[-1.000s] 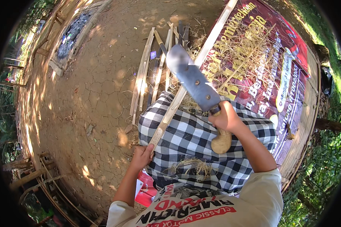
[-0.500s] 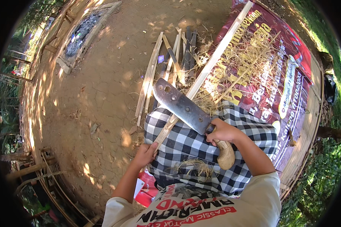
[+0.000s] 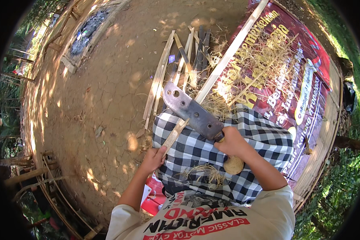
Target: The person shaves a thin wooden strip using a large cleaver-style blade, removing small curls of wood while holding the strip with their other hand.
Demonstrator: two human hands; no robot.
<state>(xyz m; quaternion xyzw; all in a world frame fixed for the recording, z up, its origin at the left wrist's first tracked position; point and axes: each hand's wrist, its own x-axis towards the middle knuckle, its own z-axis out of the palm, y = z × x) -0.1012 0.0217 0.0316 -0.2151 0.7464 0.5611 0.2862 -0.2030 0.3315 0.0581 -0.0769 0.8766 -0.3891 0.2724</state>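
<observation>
My left hand [image 3: 153, 159] grips the near end of a long pale wooden strip [image 3: 228, 60], likely split bamboo, which slants away to the far right. In my right hand [image 3: 230, 141] is a broad cleaver [image 3: 194, 113] with several holes in its dark metal blade. The blade lies across the strip, over my lap, hiding a short stretch of it. Part of the cleaver's wooden handle [image 3: 233, 165] shows below my closed fingers. A black-and-white checked cloth [image 3: 212, 160] covers my lap, with a few curled shavings [image 3: 207, 175] on it.
Several cut strips [image 3: 160, 76] and dark poles [image 3: 202, 52] lie on the cracked earth ahead. A maroon printed banner [image 3: 284, 108] spreads to the right under heaped shavings [image 3: 268, 60], on a bamboo platform [image 3: 322, 132]. An ash pit [image 3: 88, 34] with a wooden border is at far left.
The cleaver's blade has tilted so its face looks more upward, and its handle has turned in my right hand. My left hand has shifted only slightly on the strip.
</observation>
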